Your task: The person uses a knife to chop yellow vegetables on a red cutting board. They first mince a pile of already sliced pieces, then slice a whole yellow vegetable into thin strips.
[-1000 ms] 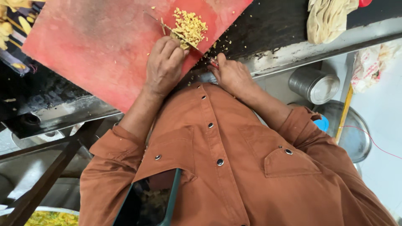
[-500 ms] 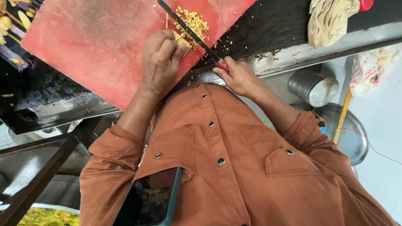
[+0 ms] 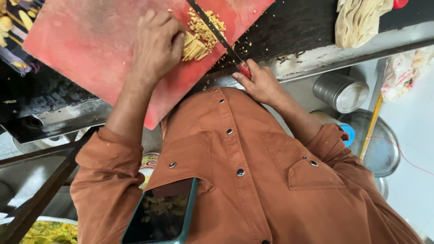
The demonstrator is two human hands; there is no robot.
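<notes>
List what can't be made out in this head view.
- Knife tip: cut off by the top edge.
- Knife handle: mostly hidden inside the right hand; only a red bit shows.
- Yellow strips: their near ends lie under the left hand; what food they are is unclear.
- Red board: its lower corner is hidden behind the shirt.
- Phone: bottom cut off by the lower edge.

Dark steel-edged counter (image 3: 307,31); red cutting board (image 3: 90,49) and beige cloth (image 3: 359,18) lying on it.
</notes>
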